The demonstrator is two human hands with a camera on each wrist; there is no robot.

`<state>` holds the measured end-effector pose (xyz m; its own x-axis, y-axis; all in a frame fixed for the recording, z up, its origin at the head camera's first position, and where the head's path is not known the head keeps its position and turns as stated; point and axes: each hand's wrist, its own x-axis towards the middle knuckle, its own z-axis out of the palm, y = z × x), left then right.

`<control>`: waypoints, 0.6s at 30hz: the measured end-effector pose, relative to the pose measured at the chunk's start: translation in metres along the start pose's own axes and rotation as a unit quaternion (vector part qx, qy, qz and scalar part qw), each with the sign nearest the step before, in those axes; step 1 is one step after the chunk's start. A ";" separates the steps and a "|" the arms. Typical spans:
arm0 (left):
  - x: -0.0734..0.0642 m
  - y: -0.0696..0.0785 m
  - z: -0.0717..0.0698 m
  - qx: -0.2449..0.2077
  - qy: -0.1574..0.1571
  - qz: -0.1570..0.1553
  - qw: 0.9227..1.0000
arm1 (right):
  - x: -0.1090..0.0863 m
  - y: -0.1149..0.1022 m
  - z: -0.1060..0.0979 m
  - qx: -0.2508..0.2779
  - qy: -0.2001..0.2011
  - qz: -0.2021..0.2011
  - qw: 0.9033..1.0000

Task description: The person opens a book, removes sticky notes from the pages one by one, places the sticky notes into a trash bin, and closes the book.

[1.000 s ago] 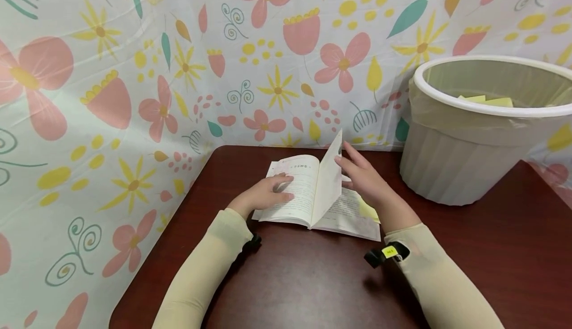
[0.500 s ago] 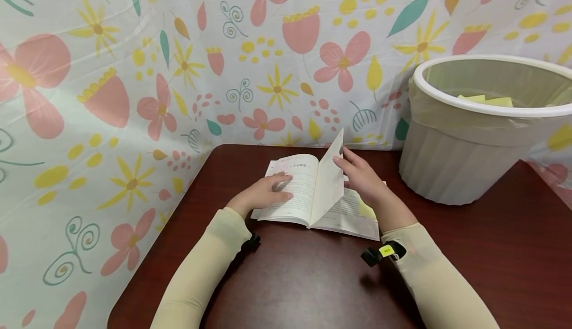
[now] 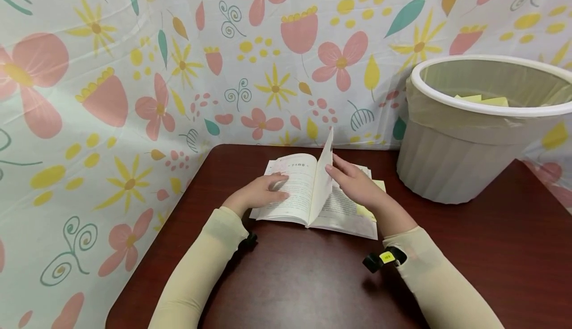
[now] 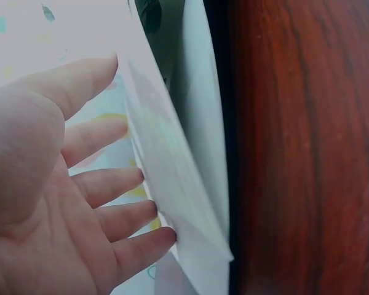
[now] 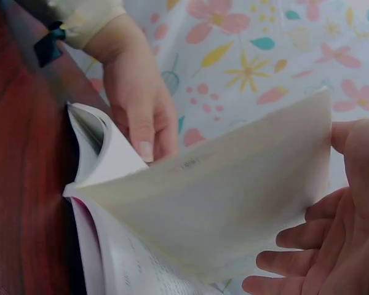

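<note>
An open book (image 3: 295, 185) lies on the dark red-brown table. My left hand (image 3: 259, 192) rests on its left-hand printed page, fingers spread and fairly straight. The left wrist view shows that palm (image 4: 49, 209) with the fingertips at the page edge. One page (image 3: 322, 180) stands nearly upright from the spine. My right hand (image 3: 357, 182) holds its outer edge, thumb on the left face and fingers on the right. In the right wrist view, the page (image 5: 227, 190) spans from the spine to that hand (image 5: 338, 227). Yellow paper (image 3: 366, 212) shows at the book's right side.
A pale lined bin (image 3: 456, 155) with yellow papers (image 3: 482, 100) inside stands on the table (image 3: 286, 279) at the right. Behind and to the left hangs a floral curtain (image 3: 178, 96). Black bands with small devices (image 3: 380, 258) sit on the wrists.
The upright page has swung slightly left, and my right hand has moved left with it. More of the right-hand page and yellow paper shows. My left hand stays on the left-hand page.
</note>
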<state>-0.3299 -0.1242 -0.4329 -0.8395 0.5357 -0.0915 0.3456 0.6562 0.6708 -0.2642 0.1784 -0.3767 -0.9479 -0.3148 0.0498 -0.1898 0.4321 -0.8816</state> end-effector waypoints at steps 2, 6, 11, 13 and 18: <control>-0.001 0.000 -0.001 -0.001 -0.001 -0.006 1.000 | -0.001 -0.001 0.005 -0.017 0.001 -0.005 1.000; -0.002 -0.001 -0.003 -0.004 0.001 -0.017 1.000 | -0.005 -0.006 0.016 -0.060 0.002 -0.012 0.998; -0.004 -0.001 -0.006 0.005 0.001 -0.017 1.000 | -0.009 -0.012 0.029 -0.105 -0.001 -0.022 0.994; -0.005 -0.003 -0.007 0.015 0.000 -0.013 1.000 | -0.010 -0.013 0.035 -0.120 -0.008 -0.021 0.993; -0.006 -0.006 -0.012 0.034 -0.003 -0.006 0.999 | -0.010 -0.013 0.051 -0.135 -0.038 -0.026 0.990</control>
<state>-0.3321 -0.1384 -0.4275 -0.8413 0.5304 -0.1042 0.3634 0.6976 0.6175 -0.2398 0.1330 -0.3897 -0.9149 -0.4010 0.0466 -0.3090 0.6210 -0.7203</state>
